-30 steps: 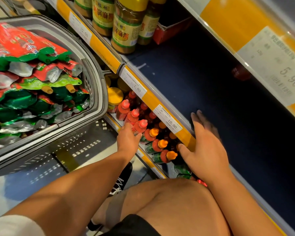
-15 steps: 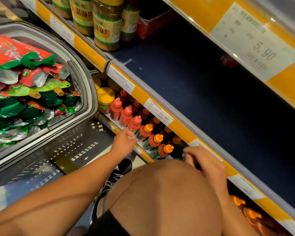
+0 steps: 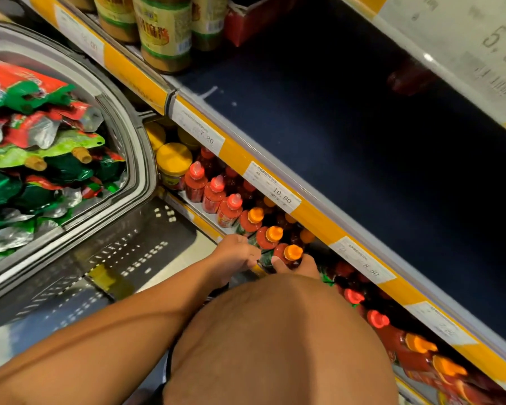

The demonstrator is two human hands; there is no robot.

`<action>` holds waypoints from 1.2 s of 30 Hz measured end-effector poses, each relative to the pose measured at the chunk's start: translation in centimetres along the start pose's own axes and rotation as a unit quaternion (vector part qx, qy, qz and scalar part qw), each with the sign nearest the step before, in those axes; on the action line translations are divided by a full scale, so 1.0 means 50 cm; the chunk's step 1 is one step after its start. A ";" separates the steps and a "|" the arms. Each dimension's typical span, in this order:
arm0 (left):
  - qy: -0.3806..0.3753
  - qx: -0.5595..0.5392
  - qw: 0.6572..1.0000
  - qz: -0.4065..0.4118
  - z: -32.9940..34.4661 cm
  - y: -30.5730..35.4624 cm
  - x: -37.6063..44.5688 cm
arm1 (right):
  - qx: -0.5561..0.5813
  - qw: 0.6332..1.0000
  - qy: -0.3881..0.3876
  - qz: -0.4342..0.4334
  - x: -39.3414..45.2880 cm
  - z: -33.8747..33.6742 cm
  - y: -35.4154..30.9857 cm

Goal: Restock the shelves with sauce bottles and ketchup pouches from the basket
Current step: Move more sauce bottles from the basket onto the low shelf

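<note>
Both hands have dropped to the lower shelf (image 3: 205, 213) since the earlier frames, where the right one lay flat on the yellow price rail (image 3: 313, 220) above. Now the left hand (image 3: 235, 255) and the right hand (image 3: 300, 266), half hidden behind the raised knee (image 3: 278, 340), close their fingers from either side around an orange-capped sauce bottle (image 3: 287, 254) standing at the front of its row, beside the red-capped bottles (image 3: 214, 194). Ketchup pouches (image 3: 41, 159) are heaped in the grey basket (image 3: 135, 135) at left, just beside the shelf.
</note>
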State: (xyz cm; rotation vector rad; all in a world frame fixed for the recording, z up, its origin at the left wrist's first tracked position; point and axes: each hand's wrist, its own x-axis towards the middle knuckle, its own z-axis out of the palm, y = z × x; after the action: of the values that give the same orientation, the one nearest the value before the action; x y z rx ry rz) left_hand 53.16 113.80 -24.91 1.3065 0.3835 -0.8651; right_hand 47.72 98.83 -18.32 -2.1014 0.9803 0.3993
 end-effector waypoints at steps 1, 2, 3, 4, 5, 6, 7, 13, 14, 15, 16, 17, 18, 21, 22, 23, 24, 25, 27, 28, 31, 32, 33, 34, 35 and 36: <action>-0.001 0.007 1.000 0.000 0.003 -0.001 0.001 | -0.019 1.000 0.013 0.004 0.006 0.002 -0.007; -0.005 0.006 1.000 0.000 0.005 -0.001 0.004 | -0.042 0.998 0.037 0.006 0.015 0.004 -0.011; -0.007 0.006 1.000 0.001 0.008 -0.002 0.005 | -0.066 0.996 0.057 0.003 0.023 0.005 -0.011; -0.009 0.005 1.000 0.002 0.011 -0.002 0.008 | -0.070 0.995 0.067 0.001 0.029 0.006 -0.011; -0.008 0.004 1.000 0.000 0.013 0.000 0.010 | -0.071 0.995 0.072 -0.001 0.034 0.007 -0.008; -0.007 0.003 1.000 0.001 0.015 0.004 0.011 | -0.067 0.995 0.074 -0.002 0.037 0.006 -0.006; -0.007 0.003 1.000 0.004 0.018 0.006 0.014 | -0.064 0.995 0.078 -0.005 0.037 0.005 -0.008; -0.009 0.014 1.000 0.008 0.014 0.008 0.000 | -0.060 0.995 0.080 -0.021 0.027 0.004 0.009; -0.013 0.026 0.999 0.012 0.013 0.012 -0.004 | -0.055 0.995 0.080 -0.020 0.027 0.002 0.010; -0.013 0.031 0.999 0.013 0.014 0.018 -0.009 | -0.054 0.995 0.079 -0.016 0.028 -0.001 0.009; -0.003 0.024 1.000 0.007 0.015 0.020 -0.010 | -0.054 0.996 0.075 -0.014 0.029 -0.005 0.008; 0.011 0.012 1.000 0.000 0.017 0.022 -0.012 | -0.057 0.996 0.068 -0.013 0.029 -0.009 0.006; 0.013 0.003 1.000 -0.004 0.018 0.023 -0.014 | -0.061 0.996 0.062 -0.013 0.027 -0.013 0.004; 0.006 0.010 1.000 -0.004 0.017 0.030 -0.032 | -0.065 0.997 0.044 -0.014 0.019 -0.021 -0.001; 0.007 0.017 1.000 -0.003 0.013 0.032 -0.041 | -0.057 0.998 0.030 -0.014 0.016 -0.024 0.000; 0.011 0.019 1.000 -0.006 0.008 0.034 -0.051 | -0.046 0.999 0.011 -0.012 0.009 -0.029 -0.001; 0.019 0.023 1.000 -0.006 0.001 0.036 -0.062 | -0.034 0.999 -0.007 -0.013 0.001 -0.036 0.000; 0.025 0.029 0.999 0.000 -0.007 0.038 -0.072 | -0.026 0.999 -0.019 -0.016 -0.008 -0.044 -0.001; 0.036 0.058 0.997 0.036 -0.025 0.041 -0.096 | -0.021 0.999 -0.022 -0.030 -0.029 -0.063 -0.003; 0.051 0.078 0.994 0.052 -0.036 0.044 -0.111 | -0.017 0.999 -0.021 -0.035 -0.040 -0.075 -0.007; 0.070 0.135 0.984 0.098 -0.063 0.066 -0.176 | -0.004 0.999 -0.017 -0.048 -0.080 -0.117 -0.014; 0.066 0.163 0.977 0.122 -0.073 0.076 -0.202 | 0.001 0.998 -0.010 -0.064 -0.093 -0.130 -0.009; 0.063 0.196 0.967 0.152 -0.083 0.085 -0.230 | 0.010 0.996 -0.001 -0.085 -0.111 -0.144 -0.003; 0.063 0.235 0.953 0.180 -0.095 0.095 -0.258 | 0.016 0.994 0.008 -0.107 -0.132 -0.156 0.004; 0.068 0.273 0.937 0.207 -0.107 0.104 -0.286 | 0.009 0.992 0.015 -0.126 -0.152 -0.166 0.009; 0.077 0.314 0.916 0.236 -0.118 0.114 -0.313 | -0.009 0.990 0.021 -0.143 -0.172 -0.174 0.011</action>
State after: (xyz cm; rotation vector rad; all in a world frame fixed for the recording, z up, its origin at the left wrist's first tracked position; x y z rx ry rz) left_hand 48.57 124.69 -11.78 1.9671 -0.1174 -0.4796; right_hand 41.35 96.48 -8.15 -2.2326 0.6863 0.2191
